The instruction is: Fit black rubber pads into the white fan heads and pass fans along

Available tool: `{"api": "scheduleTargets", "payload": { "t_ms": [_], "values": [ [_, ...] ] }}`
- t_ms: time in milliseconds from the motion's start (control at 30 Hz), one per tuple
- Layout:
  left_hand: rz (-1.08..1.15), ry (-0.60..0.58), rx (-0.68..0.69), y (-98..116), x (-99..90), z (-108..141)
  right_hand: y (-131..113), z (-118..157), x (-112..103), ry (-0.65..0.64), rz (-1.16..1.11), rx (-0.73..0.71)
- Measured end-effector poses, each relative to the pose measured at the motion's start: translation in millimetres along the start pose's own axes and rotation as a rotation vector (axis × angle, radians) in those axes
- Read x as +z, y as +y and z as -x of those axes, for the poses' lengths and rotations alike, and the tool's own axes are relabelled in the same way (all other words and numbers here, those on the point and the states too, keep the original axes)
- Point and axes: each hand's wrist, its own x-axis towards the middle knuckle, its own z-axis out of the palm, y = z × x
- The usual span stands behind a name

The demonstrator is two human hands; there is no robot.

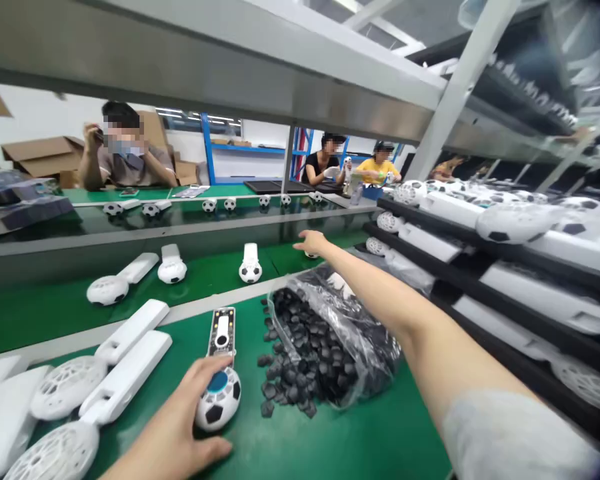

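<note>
My left hand [187, 407] curves around a white football-patterned device [219, 407] with black patches and a blue disc on top. Its fingers lie along the upper left side, and the thumb is near the lower edge. Beyond the ball part, an uncovered handle [222, 333] shows a circuit board. Stretched forward over the green belt, my right hand [314, 241] has its fingers extended above another football-patterned device [311, 254], which it mostly hides. Between my arms, a clear plastic bag [360, 353] spills black pentagon pieces [315, 353] onto the green work surface [300, 447].
White handled housings [65, 387] lie at the left. Several football devices, including one [251, 267], sit on the belt [205, 293]. Black trays [480, 293] of white parts are stacked at the right. A metal beam [280, 60] crosses overhead. People [125, 157] sit across the line.
</note>
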Motion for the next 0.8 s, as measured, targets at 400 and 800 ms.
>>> {"api": "scheduleTargets", "payload": {
  "t_ms": [400,800],
  "values": [
    [0.007,0.261,0.196,-5.6,10.7,5.7,60.8,-76.5,27.3,0.104,0.203,0.114],
    [-0.158,0.684,0.334,87.2,-49.6,52.8,-77.0,140.9,81.2,0.081,-0.150,-0.904]
  ]
}}
